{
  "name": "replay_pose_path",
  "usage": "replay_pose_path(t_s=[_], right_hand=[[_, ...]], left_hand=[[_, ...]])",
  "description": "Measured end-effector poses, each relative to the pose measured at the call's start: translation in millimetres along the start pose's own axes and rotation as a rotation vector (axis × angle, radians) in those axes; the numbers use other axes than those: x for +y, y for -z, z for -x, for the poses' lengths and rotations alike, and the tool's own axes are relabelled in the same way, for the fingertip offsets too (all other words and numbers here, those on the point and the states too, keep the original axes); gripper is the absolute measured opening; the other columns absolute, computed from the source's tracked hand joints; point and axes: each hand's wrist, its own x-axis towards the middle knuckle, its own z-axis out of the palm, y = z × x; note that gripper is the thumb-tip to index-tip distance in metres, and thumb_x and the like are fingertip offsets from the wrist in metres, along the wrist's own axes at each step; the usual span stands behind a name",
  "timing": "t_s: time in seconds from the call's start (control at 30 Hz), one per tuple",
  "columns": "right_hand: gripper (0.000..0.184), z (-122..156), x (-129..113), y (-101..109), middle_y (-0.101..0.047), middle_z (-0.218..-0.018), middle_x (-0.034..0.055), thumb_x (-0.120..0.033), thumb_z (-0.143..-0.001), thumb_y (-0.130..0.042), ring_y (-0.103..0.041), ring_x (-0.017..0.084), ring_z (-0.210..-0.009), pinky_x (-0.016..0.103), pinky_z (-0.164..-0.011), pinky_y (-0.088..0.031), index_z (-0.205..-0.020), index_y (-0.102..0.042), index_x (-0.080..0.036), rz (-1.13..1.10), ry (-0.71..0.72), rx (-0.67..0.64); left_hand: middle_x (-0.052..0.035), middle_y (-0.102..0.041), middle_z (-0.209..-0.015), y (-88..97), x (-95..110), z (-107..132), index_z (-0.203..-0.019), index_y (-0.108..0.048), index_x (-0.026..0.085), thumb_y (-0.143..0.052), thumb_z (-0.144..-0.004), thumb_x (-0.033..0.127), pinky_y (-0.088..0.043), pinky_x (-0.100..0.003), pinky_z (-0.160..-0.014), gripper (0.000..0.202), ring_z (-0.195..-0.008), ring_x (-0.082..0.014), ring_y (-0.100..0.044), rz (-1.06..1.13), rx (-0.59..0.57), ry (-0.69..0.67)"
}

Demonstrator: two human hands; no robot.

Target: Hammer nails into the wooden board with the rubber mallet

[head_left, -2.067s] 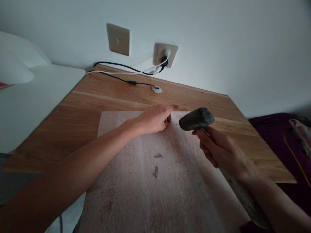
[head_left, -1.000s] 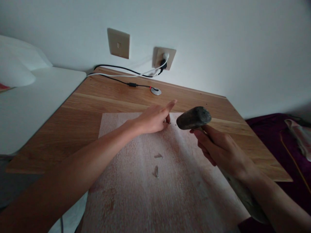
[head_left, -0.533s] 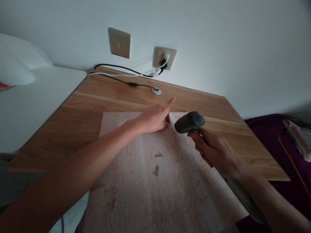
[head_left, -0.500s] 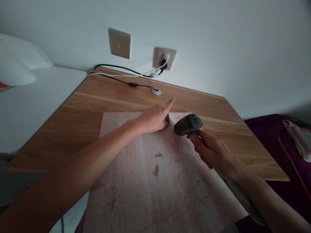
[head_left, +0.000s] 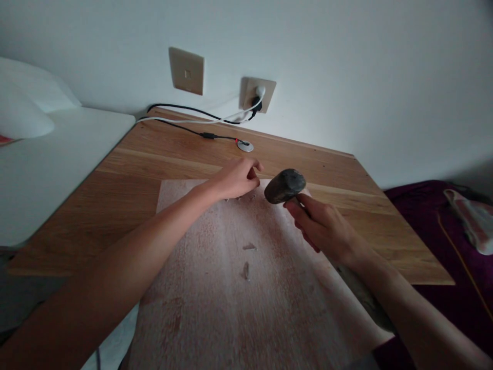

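Observation:
A pale reddish wooden board lies on a wooden desk. My left hand hovers over the board's far edge with its fingers curled in; whatever it holds is too small to see. A small dark speck, perhaps a nail, shows on the board just below it. My right hand grips the handle of a hammer. The hammer's dark head sits just right of my left hand, close above the board. Two bent nails lie flat mid-board.
Black and white cables run from a wall socket across the desk's far side to a round metal grommet. A white surface adjoins the desk at left. Purple bedding lies to the right.
My left hand has drawn back to the left and its outstretched index finger has curled in. The hammer head has come down and leftward, toward where my left hand was.

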Motion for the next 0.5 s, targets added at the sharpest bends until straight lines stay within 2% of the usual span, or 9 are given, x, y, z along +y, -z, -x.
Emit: replay_pose_path(t_s=[0.07,0.17,0.3,0.4,0.5], right_hand=[[0.039,3.4,5.2,-4.0,-0.053,-0.057,-0.0040,-0.059,-0.105,-0.044,-0.047,0.011,-0.038,0.026,-0.038,-0.035,-0.090,-0.054,-0.025,-0.010,-0.025,0.004],[0.046,13.9,17.9,-4.8,-0.052,-0.057,-0.0061,-0.068,-0.104,-0.042,-0.047,0.012,-0.038,0.025,-0.037,-0.036,-0.100,-0.058,-0.025,-0.065,-0.077,0.031],[0.050,24.0,30.8,-3.7,-0.049,-0.055,-0.0068,-0.071,-0.103,-0.042,-0.046,0.012,-0.037,0.025,-0.037,-0.038,-0.098,-0.058,-0.024,-0.058,-0.140,-0.027],[0.049,24.7,28.9,0.1,-0.049,-0.054,-0.0061,-0.069,-0.103,-0.042,-0.046,0.012,-0.038,0.025,-0.037,-0.037,-0.095,-0.058,-0.024,-0.021,-0.130,-0.026],[0.048,21.6,17.9,9.8,-0.049,-0.058,-0.0059,-0.070,-0.103,-0.045,-0.045,0.010,-0.039,0.024,-0.035,-0.035,-0.097,-0.058,-0.024,-0.070,-0.081,0.058]], left_hand=[[-0.0075,-0.080,-0.089,-1.0,0.4,0.9,-0.116,-0.073,0.012,-0.064,-0.088,0.010,-0.052,-0.031,-0.075,0.030,-0.080,-0.0191,-0.073,-0.011,-0.015,-0.021],[-0.0073,-0.080,-0.088,-1.4,2.9,2.0,-0.115,-0.074,0.012,-0.063,-0.087,0.009,-0.052,-0.031,-0.075,0.030,-0.078,-0.0188,-0.073,-0.025,-0.025,-0.048],[-0.0079,-0.080,-0.090,-0.7,3.8,2.3,-0.115,-0.075,0.011,-0.062,-0.087,0.008,-0.052,-0.031,-0.075,0.031,-0.079,-0.0186,-0.073,-0.036,-0.020,-0.035],[-0.0072,-0.080,-0.087,-1.3,1.7,2.0,-0.114,-0.075,0.011,-0.062,-0.087,0.007,-0.052,-0.030,-0.074,0.030,-0.079,-0.0182,-0.073,-0.020,-0.027,-0.031],[-0.0064,-0.080,-0.087,-2.0,-1.1,1.3,-0.112,-0.074,0.013,-0.063,-0.088,0.009,-0.051,-0.029,-0.073,0.027,-0.078,-0.0179,-0.073,-0.004,-0.027,-0.025]])
